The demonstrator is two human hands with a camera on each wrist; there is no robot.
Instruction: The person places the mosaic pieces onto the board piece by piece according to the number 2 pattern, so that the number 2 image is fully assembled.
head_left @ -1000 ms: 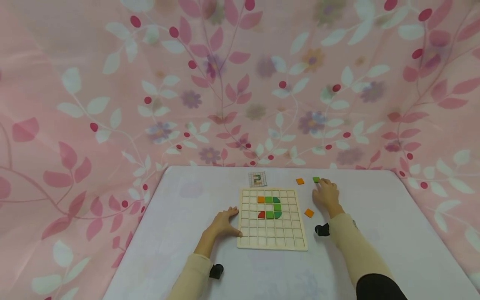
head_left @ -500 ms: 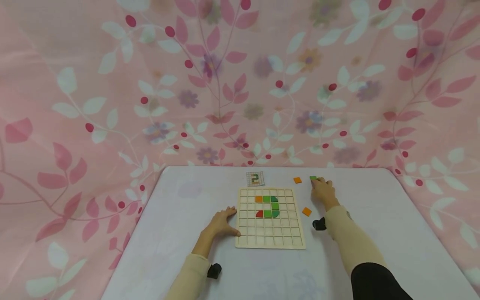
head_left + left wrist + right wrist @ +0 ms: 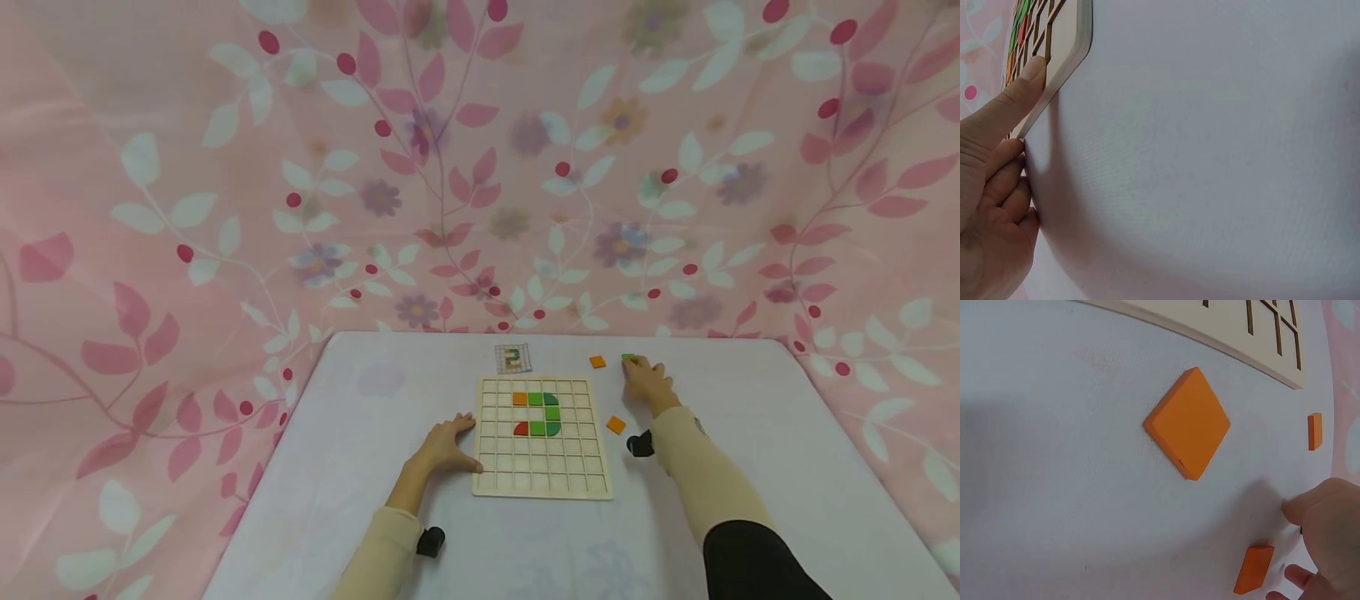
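Note:
A pale wooden grid board [image 3: 542, 482] lies on the table, with orange, green and red tiles set in its upper middle in a hooked shape. My left hand [image 3: 442, 447] is spread along its left edge. In the left wrist view the thumb [image 3: 1034, 67] rests on the board's rim. To the right of the board, my right hand [image 3: 648, 385] pinches a green square tile [image 3: 627, 357], mostly hidden by the fingers. The right wrist view shows an orange tile [image 3: 1254, 570] below the thumb.
A small pattern card [image 3: 513, 358] lies behind the board. One orange square tile [image 3: 597, 362] sits left of the right hand, another orange tile [image 3: 616, 425] by the board's right edge. A floral pink curtain [image 3: 450, 167] hangs behind the table.
My right hand has shifted slightly leftward over the green tile, covering more of it. My left hand stays at the board's edge, and the board and loose orange tiles keep their places.

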